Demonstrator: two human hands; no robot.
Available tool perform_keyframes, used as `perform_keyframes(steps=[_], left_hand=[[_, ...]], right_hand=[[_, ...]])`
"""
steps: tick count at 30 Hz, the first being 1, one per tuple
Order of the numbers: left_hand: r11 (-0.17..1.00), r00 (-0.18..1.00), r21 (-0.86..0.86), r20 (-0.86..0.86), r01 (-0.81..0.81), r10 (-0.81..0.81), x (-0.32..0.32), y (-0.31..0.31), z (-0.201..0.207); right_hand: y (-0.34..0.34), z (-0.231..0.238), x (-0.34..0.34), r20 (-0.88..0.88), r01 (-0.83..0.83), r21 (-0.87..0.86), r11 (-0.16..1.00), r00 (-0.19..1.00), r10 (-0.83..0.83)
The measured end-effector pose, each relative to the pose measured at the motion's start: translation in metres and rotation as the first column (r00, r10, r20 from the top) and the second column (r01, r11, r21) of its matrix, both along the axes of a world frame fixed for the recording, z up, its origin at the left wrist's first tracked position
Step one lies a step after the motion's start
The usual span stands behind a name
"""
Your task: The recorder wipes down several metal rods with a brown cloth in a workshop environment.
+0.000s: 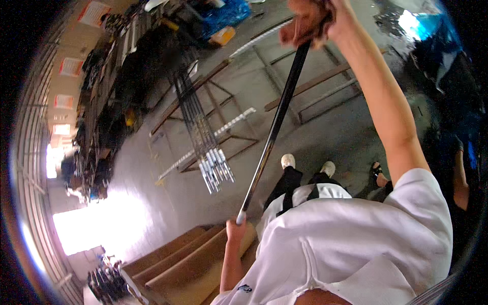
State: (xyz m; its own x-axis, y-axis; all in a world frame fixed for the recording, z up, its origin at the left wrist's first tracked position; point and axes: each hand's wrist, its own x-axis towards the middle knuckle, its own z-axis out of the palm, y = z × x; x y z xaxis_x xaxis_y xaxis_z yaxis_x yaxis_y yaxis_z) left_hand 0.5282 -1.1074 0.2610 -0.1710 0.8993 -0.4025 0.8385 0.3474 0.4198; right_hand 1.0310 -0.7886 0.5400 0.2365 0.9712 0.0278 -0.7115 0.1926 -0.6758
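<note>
A long black rod [275, 124] with a pale lower end slants up across the view in front of my body. My left hand [235, 231] is closed round its white end piece [241, 217], low and close to my side. At the top edge my right hand [317, 23], arm stretched out, wraps round the rod's upper part. Its fingers are blurred, and whatever lies beyond that hand is out of view. Left of the rod, a bunch of similar black rods [195, 119] with white ends lies across a metal stand.
Low metal frames [305, 94] stand on the grey floor ahead. Brown cardboard-like boxes [178, 259] sit at my left side. Dark clutter lines the left wall, with blue plastic [226, 15] beyond. At right are another person's sandalled foot [378, 175] and arm [460, 178].
</note>
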Motion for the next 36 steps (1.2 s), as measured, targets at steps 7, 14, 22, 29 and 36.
perform_keyframes(steps=[7,14,22,29,36], left_hand=[[0.996,0.990,-0.057,-0.129,-0.066,0.058,-0.040,-0.059,0.009],[0.995,0.988,-0.077,0.148,0.058,-0.046,0.030,0.016,0.004],[0.978,0.844,0.209,0.524,0.000,-0.112,0.180,0.144,0.078],[0.687,0.663,0.271,0.187,0.674,-0.725,0.161,0.163,0.088],[0.929,0.218,0.256,0.955,-0.269,-0.200,0.173,0.199,0.112]], right_hand=[[0.052,-0.018,0.004,-0.160,-0.150,-0.035,0.988,0.977,0.142],[0.033,0.011,-0.020,-0.014,-0.081,-0.011,0.997,0.997,0.081],[-0.060,-0.099,-0.161,0.177,-0.301,0.016,0.954,0.939,0.293],[-0.112,-0.175,-0.187,0.528,-0.413,-0.183,0.892,0.724,0.443],[-0.131,-0.184,-0.194,0.620,-0.546,-0.423,0.723,0.407,0.670]])
